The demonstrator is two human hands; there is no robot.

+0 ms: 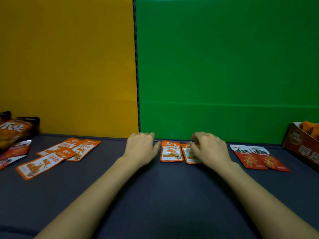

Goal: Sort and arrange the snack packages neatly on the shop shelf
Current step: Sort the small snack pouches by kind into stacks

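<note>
Left hand [140, 149] lies open beside an orange packet [171, 151]; right hand [209, 149] pinches its neighbouring packet [190, 155], print blurred.

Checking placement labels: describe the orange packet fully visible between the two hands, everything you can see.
The orange packet is a small flat pouch, glossy like plastic film, with an orange border, a white panel showing an orange food picture, and printed characters near its top. It lies face up and upright on the dark shelf surface, its top edge close to the green back panel. The left hand rests just beside its left edge; whether the thumb touches is unclear. Its right edge meets a second orange packet, which the right hand partly covers.
</note>
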